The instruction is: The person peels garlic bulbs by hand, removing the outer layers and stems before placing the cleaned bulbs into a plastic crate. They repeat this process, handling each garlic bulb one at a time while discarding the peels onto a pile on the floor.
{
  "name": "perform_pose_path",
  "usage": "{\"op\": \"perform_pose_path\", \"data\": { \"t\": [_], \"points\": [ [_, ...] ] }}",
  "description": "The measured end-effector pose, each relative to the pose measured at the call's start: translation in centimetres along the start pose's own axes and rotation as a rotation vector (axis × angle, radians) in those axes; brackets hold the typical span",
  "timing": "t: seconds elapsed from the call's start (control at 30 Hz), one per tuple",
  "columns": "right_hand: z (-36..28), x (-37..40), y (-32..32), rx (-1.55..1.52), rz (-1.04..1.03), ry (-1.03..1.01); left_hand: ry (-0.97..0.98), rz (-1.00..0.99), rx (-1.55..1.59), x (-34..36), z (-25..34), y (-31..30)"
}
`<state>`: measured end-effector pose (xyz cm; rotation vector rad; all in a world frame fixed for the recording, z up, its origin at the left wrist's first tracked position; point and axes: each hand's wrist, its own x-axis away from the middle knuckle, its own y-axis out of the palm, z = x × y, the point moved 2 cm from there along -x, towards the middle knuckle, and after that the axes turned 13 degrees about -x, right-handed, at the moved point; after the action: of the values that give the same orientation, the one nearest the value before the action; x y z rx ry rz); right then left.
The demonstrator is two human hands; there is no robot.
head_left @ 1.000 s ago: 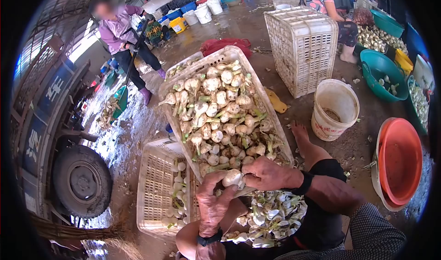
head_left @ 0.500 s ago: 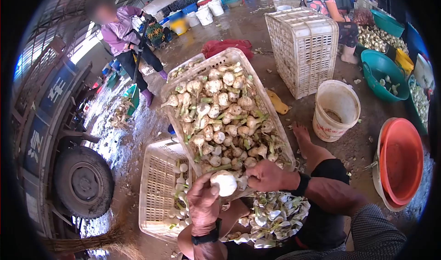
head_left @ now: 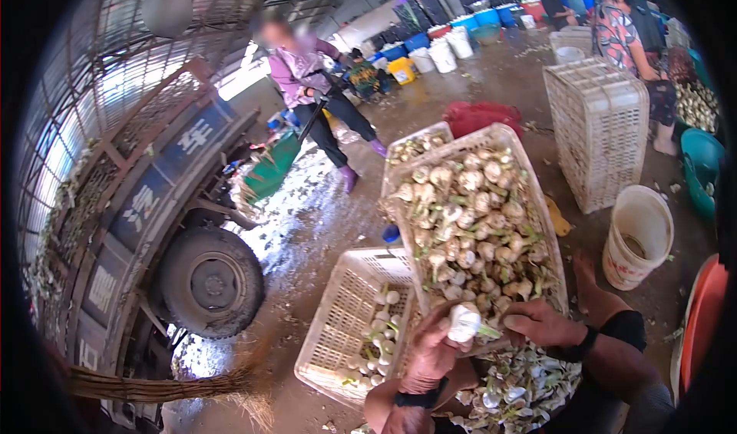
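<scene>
A white, peeled-looking garlic bulb (head_left: 464, 323) is gripped in the fingers of my left hand (head_left: 430, 353), its green stem pointing right. Close to that stem, my right hand (head_left: 543, 323) has its fingers curled closed; whatever they pinch is hidden. Both hands are over the near end of a tilted plastic crate (head_left: 546, 227) heaped with soil-stained garlic bulbs (head_left: 468, 219). Below my hands lies a pile of garlic skins (head_left: 530, 388). To the left, cleaner trimmed garlic bulbs (head_left: 380, 338) lie in a lower crate (head_left: 330, 330).
A white bucket (head_left: 637, 238) and an upright crate (head_left: 599, 135) stand to the right. At left are a truck wheel (head_left: 212, 280) and a straw broom (head_left: 161, 388). A person in a purple jacket (head_left: 295, 73) stands ahead; others sit at back right.
My view has swung left, shifting everything rightward in the picture. The bulb in my left hand has turned so its green stem shows. My right hand remains closed beside it.
</scene>
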<state>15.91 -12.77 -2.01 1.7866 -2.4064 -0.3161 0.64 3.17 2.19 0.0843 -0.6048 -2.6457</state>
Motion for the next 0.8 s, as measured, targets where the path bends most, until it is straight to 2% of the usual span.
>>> {"op": "perform_pose_path", "data": {
  "t": [0.07, 0.1, 0.17, 0.3, 0.43, 0.47, 0.7, 0.8],
  "points": [
    [-0.5, 0.6, 0.1, -0.12, -0.052, -0.047, -0.014, -0.021, 0.021, 0.0, -0.3, 0.2],
    [-1.6, 1.1, 0.7, -0.098, -0.087, -0.026, -0.037, -0.016, 0.024, -0.1, -0.5, 0.1],
    [-2.0, 1.1, 1.1, 0.048, -0.115, -0.161, -0.041, -0.021, 0.004, -0.3, -0.8, 0.3],
    [-1.9, 1.3, 0.8, 0.041, -0.066, -0.026, -0.06, -0.035, -0.001, -0.4, -1.3, 0.8],
    [-2.5, 1.8, 0.7, 0.112, -0.081, -0.019, -0.054, -0.125, 0.029, -1.0, -2.0, 0.3],
    [-2.9, 1.9, 1.0, 0.023, -0.089, 0.006, -0.039, -0.164, 0.033, -1.2, -2.2, 0.3],
    [-3.4, 2.4, 0.5, -0.063, -0.166, 0.096, -0.042, -0.241, 0.135, -0.9, -2.0, 0.9],
    [-2.9, 2.3, 0.3, -0.209, -0.149, 0.027, -0.006, -0.202, 0.122, -1.2, -2.5, 0.8]
  ]
}}
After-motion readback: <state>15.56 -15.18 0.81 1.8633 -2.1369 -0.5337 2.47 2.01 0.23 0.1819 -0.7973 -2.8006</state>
